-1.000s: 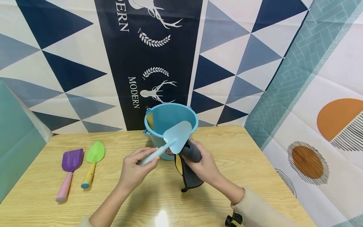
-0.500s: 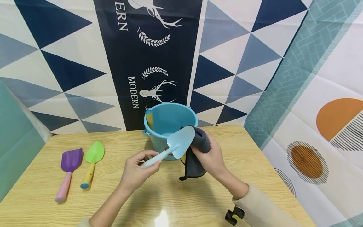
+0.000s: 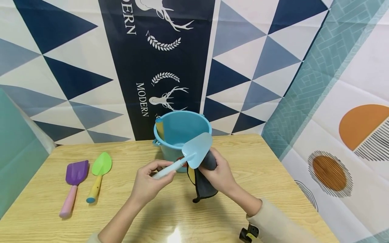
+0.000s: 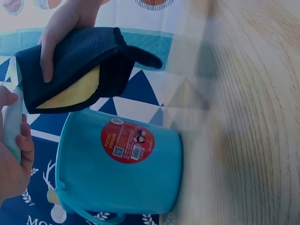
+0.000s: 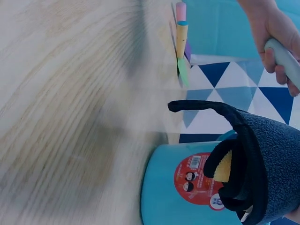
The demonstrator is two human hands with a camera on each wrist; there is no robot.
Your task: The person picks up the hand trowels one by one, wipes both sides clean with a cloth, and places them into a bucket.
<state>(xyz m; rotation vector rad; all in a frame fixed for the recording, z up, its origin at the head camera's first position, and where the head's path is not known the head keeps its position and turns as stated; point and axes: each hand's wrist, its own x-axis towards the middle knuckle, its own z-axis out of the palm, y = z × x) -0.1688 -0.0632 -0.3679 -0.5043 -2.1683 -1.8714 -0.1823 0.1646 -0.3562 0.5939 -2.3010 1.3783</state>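
Note:
My left hand (image 3: 152, 180) grips the pale handle of a light blue toy trowel (image 3: 197, 148), its blade tilted up and to the right. Behind that blade, my right hand (image 3: 220, 173) holds a folded dark grey cloth (image 3: 206, 184) with black edging and a yellow inner side. In the left wrist view the cloth (image 4: 75, 65) hangs in a fold above the bucket, close by the trowel. Just beyond both hands stands a blue bucket (image 3: 170, 152) with a red label (image 4: 127, 140). A yellow handle with a blue end (image 3: 160, 128) leans inside its left rim.
On the left of the wooden table (image 3: 127, 219) lie a purple toy shovel (image 3: 77, 172) with a pink handle and a green toy trowel (image 3: 101, 164) with a yellow handle. A patterned fabric backdrop (image 3: 237, 67) rises directly behind the table.
The trowel has shifted slightly right. My right hand with the cloth went up and right along the blade, then came back down and left. The bucket stays put.

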